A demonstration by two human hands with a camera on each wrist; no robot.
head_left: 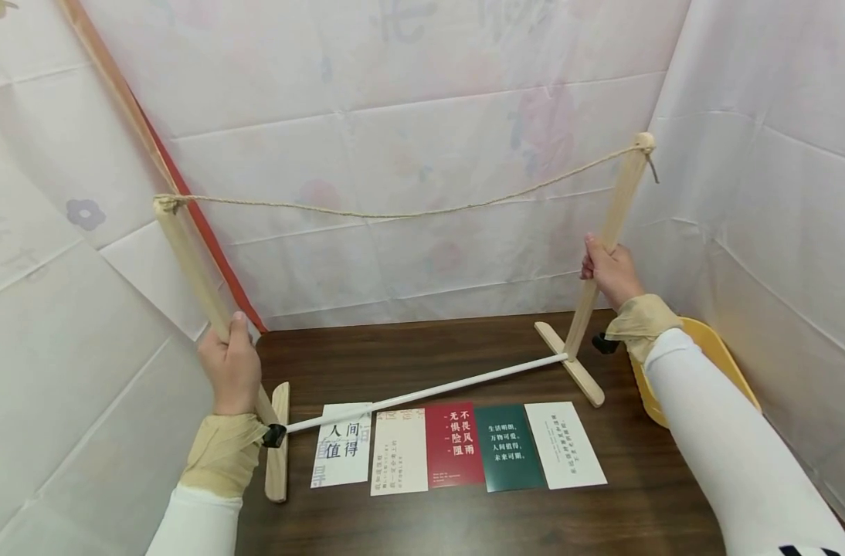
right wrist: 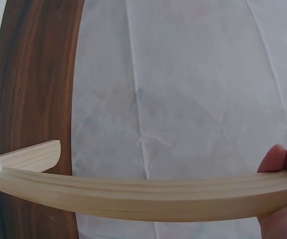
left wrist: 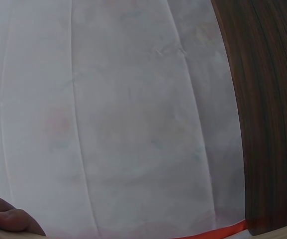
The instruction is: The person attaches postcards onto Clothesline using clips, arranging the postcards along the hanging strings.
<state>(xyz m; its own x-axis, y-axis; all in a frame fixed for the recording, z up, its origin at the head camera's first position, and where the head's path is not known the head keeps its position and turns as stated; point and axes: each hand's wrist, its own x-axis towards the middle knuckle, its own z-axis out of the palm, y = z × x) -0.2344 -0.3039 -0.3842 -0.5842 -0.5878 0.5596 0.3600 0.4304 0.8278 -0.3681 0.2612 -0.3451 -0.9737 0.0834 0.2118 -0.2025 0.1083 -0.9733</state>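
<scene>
A wooden stand with two upright posts, a white rod (head_left: 457, 384) low between them and a twine string (head_left: 395, 215) sagging between their tops stands at an angle on the table. My left hand (head_left: 233, 367) grips the left post (head_left: 195, 259) on its lower half. Around the middle of the right post (head_left: 624, 193), my right hand (head_left: 610, 270) has its fingers wrapped; the right wrist view shows that post (right wrist: 148, 199) running to its foot (right wrist: 39, 155). Below the rod lies a row of several cards, among them a red card (head_left: 454, 463) and a green card (head_left: 511, 471).
A yellow basket (head_left: 717, 347) sits at the right, partly behind my right forearm. White patterned cloth (head_left: 429, 131) hangs at the back and sides of the dark wooden table (head_left: 464, 525). An orange-red ribbon (head_left: 235, 286) runs down the back left corner.
</scene>
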